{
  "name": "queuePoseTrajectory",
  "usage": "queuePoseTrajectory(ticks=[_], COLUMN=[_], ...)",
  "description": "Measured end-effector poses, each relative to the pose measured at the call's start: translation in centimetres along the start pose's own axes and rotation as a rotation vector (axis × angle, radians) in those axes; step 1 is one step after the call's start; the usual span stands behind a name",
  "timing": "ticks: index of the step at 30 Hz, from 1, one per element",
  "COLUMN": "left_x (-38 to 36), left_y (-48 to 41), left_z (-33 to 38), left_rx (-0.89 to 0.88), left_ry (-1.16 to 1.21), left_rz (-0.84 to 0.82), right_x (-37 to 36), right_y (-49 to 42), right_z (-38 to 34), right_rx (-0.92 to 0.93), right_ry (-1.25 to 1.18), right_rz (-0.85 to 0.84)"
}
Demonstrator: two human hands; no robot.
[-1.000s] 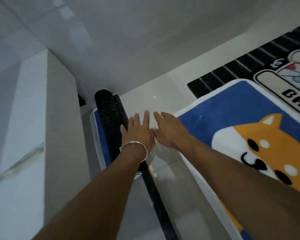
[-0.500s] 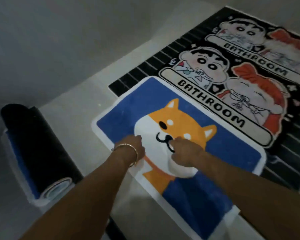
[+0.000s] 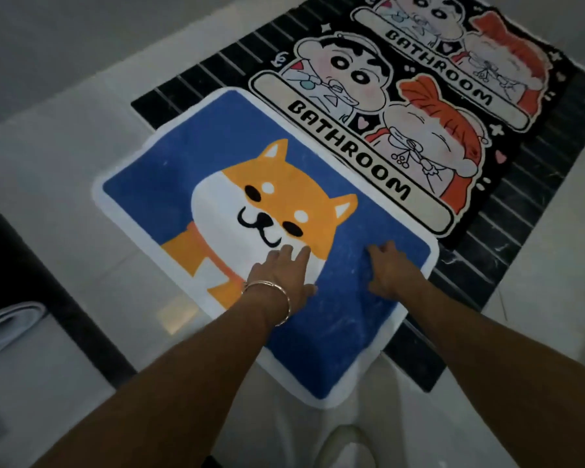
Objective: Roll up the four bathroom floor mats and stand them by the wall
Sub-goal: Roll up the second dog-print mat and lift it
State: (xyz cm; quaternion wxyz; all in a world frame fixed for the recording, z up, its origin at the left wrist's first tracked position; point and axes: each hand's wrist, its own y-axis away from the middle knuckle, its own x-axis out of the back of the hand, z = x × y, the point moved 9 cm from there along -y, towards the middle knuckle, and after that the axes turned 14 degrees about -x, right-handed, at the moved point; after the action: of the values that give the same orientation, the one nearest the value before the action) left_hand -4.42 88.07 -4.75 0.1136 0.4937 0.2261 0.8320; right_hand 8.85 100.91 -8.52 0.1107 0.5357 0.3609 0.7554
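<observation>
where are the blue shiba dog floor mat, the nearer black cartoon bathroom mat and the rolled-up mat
blue shiba dog floor mat (image 3: 230, 211): head view, on the dog's white face
nearer black cartoon bathroom mat (image 3: 352, 143): head view, on its lettering band
rolled-up mat (image 3: 11, 324): head view, on its coiled white end

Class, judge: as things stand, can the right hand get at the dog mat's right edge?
Probably yes: the right hand rests on the dog mat close to that edge, with only bare mat between; the left hand sits well clear.
</observation>
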Motion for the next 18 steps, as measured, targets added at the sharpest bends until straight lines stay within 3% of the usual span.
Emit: queuePoseTrajectory(ticks=[7, 11, 18], left_x=[-6.7, -9.0, -7.2], left_y=[-0.7, -1.0, -0.8], left_z=[6.3, 8.4, 6.8], left_rx=[-0.036, -0.045, -0.035], left_ry=[0.040, 0.051, 0.169], left_rz=[-0.087, -0.197, -0.143], right_x=[-3.0, -3.7, -2.7], right_y=[1.9, 1.6, 3.5], right_z=[2.7, 3.0, 1.1], right_rx=[0.266, 0.322, 0.500], right_ry=[0.543, 0.588, 0.517], right_rz=[0.156, 0.179, 0.134])
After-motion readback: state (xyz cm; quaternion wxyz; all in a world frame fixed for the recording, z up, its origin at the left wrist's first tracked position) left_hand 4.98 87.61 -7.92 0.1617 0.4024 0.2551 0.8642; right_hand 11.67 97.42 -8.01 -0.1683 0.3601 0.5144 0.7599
